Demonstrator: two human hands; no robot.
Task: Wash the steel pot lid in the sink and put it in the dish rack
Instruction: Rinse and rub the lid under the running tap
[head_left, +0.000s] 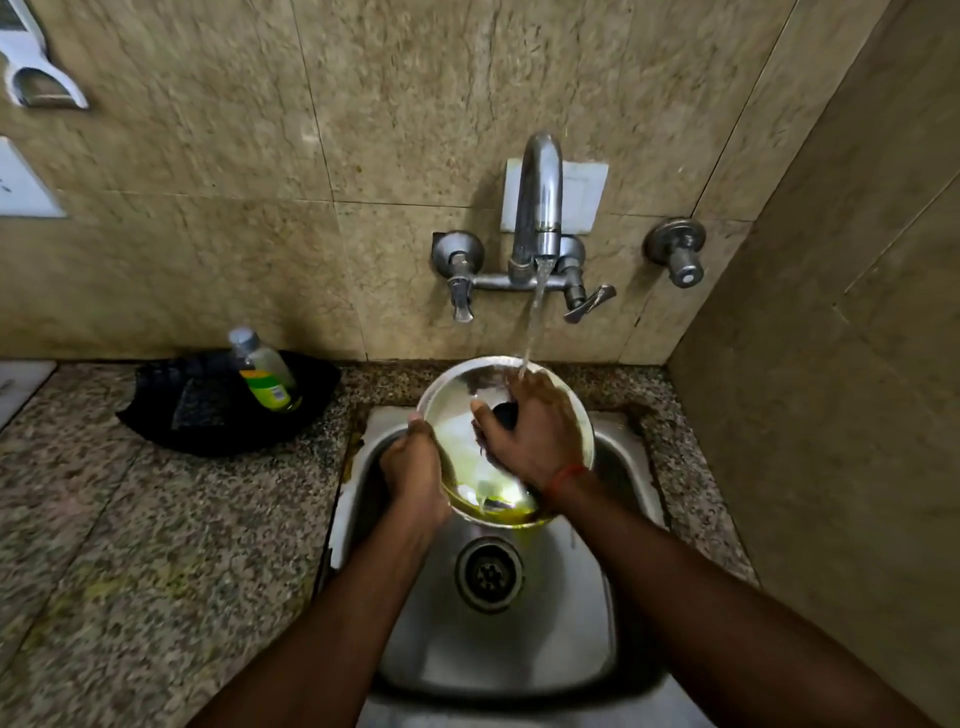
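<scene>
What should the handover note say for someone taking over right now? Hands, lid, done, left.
Left hand: grips the left rim of the steel pot lid, holding it tilted over the sink.
Right hand: on the lid's face, around its dark knob, under the water stream.
Tap is running; water lands on the right hand and lid.
Yellowish-green residue sits pooled at the lid's lower edge, so rinsing is not finished.
Soap bottle lies in the black tray on the counter, left of the sink.
Left: finish the wash, shut the tap, put the lid in the dish rack, which is not in view.
</scene>
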